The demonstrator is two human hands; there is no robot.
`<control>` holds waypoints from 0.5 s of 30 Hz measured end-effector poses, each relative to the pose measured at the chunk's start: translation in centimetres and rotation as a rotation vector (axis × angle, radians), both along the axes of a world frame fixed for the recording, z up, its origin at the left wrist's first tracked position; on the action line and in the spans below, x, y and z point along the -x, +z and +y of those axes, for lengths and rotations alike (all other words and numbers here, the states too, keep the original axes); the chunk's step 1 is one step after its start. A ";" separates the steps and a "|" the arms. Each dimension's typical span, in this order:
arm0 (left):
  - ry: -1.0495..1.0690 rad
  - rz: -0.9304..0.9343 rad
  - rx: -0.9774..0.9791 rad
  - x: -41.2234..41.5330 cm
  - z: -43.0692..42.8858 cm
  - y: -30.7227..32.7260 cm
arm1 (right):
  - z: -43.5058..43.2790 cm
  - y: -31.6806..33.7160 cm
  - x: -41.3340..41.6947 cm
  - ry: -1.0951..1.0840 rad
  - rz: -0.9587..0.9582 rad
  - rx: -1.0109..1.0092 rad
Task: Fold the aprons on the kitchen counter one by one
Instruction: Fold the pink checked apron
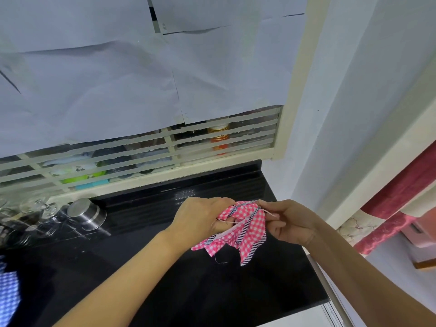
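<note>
A blue checked cloth (8, 296) lies at the near left edge of the black counter (165, 279). Over the counter's right part, the left hand (200, 215) grips a bunched-up pink checked apron (238, 230). The right hand (290, 223) pinches its top edge. A shiny steel pot (87, 213) sits upside down at the far left.

Place: a home kitchen.
Worktop: a glossy black counter (141, 279) runs up to a white wall.
Cookware: an upturned steel pot (87, 214) and clear glasses (35, 206) sit along its back edge.
Window: a cream grille (141, 152), covered above by paper sheets (118, 79), with an orange jar (218, 138) and a green tub (80, 177) behind it.
Side: a red curtain (401, 190) hangs on the right.
</note>
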State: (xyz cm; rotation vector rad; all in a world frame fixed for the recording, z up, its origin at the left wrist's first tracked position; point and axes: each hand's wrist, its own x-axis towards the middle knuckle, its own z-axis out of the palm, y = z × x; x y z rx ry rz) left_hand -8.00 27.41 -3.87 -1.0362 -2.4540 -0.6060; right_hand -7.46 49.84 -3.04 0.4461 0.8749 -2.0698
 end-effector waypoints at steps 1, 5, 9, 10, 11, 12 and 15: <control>-0.007 0.017 0.018 0.2 0.0 0.0 | -0.2 0.2 -0.1 -0.042 -0.033 -0.009; 0.008 0.074 0.027 0.6 -0.4 0.0 | -0.2 0.8 -0.4 -0.045 -0.049 0.118; 0.067 -0.020 -0.084 0.6 -0.5 0.4 | 0.0 1.6 -0.5 0.126 0.058 0.051; 0.091 -0.092 -0.131 0.5 -0.4 0.3 | -0.1 1.8 -0.5 0.152 0.087 -0.013; 0.114 -0.171 -0.174 0.3 -0.2 0.4 | -0.2 2.1 -0.5 0.166 0.126 -0.092; 0.132 -0.225 -0.200 0.2 0.1 0.4 | -0.2 2.4 -0.5 0.171 0.176 -0.182; 0.162 -0.203 -0.203 0.5 0.4 0.1 | -0.9 3.4 -0.3 0.229 0.351 -0.465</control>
